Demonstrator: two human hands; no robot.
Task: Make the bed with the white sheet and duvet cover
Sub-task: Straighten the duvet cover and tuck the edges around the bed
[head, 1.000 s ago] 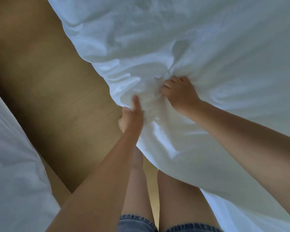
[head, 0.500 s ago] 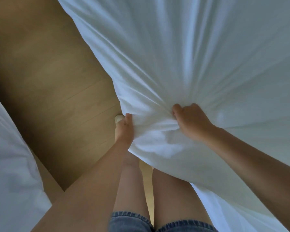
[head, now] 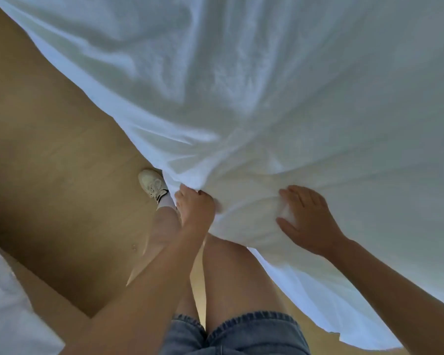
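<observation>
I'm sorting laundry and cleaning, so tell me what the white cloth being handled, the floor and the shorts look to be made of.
White cloth: thin woven fabric, likely cotton or a blend, matte; it creases softly and light glows through it.
Floor: smooth tan surface with a low sheen, perhaps wood or laminate; too blurred to show grain.
Shorts: blue denim, going by the faded, stitched hem.

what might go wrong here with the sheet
1. Only the left hand seems to grip the white sheet; the right hand just rests on it, so a pull may skew it.
2. Its hanging edge falls by the shoe, which might tread on it.
</observation>
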